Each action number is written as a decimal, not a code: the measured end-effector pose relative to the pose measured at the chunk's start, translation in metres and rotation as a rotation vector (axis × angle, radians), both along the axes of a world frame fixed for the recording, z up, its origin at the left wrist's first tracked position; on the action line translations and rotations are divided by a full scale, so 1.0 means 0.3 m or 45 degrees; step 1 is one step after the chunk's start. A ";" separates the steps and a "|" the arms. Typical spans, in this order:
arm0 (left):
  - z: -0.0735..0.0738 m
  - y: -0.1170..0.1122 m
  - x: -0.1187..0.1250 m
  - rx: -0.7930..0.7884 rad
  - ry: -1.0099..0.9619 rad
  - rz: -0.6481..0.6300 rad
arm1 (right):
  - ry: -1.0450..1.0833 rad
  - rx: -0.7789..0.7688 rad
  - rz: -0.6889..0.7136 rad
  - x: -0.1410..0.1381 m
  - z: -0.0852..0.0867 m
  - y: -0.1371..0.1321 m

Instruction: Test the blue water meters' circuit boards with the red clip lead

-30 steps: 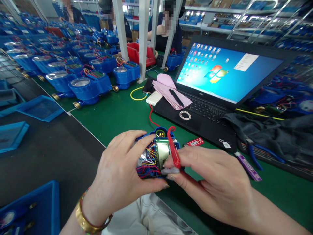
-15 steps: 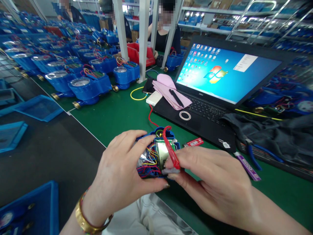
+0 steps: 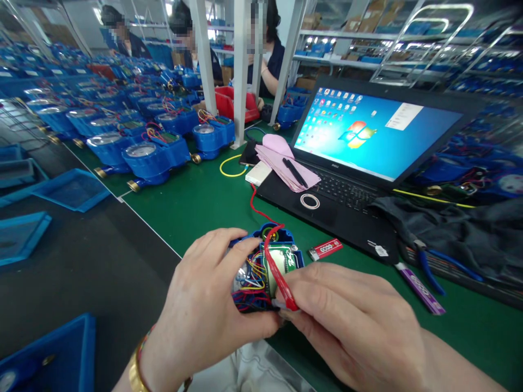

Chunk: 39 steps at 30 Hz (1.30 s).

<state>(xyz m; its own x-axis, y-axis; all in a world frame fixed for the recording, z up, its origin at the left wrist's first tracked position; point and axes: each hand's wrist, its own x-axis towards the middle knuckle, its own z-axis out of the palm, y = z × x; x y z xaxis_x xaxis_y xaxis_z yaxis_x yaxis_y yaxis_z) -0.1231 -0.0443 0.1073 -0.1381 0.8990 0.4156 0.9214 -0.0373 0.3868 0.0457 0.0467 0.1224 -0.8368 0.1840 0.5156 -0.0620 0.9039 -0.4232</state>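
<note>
Desk: green (image 3: pixel 192 215), shelving (image 3: pixel 339 60) behind.
Writing: "DELL" below the laptop (image 3: pixel 368 139) screen; lettering on the red pack (image 3: pixel 326 249) and purple pack (image 3: pixel 420 289) is unclear.
Count: one laptop, two packs, one black pen (image 3: pixel 295 172), three people beyond.
Blue meter (image 3: pixel 259 275): between both hands, at the near edge, wires showing.
Left hand (image 3: pixel 208 288): curved around its casing.
Right hand (image 3: pixel 351 316): thumb and fingers pinching the red lead's (image 3: pixel 278 277) grey end against the meter.

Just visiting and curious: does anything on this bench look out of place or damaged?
Nothing looks spilled or plainly damaged. Slightly odd: a pale ring and a pink bundle topped by a pen lie on the laptop, an unusual place for loose items.
</note>
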 end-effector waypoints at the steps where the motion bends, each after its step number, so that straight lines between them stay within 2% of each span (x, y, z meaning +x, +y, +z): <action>1: 0.000 -0.001 0.000 0.006 0.001 0.001 | 0.000 0.004 0.012 -0.001 0.000 0.001; 9: 0.003 0.002 -0.001 0.037 -0.003 -0.015 | 0.058 -0.028 0.050 -0.006 -0.015 0.001; 26: 0.002 -0.004 0.000 0.006 0.007 -0.024 | 0.093 0.107 0.020 -0.011 -0.007 0.005; 39: 0.009 0.001 0.002 -0.032 -0.045 -0.022 | 0.067 0.107 0.005 -0.006 -0.005 0.008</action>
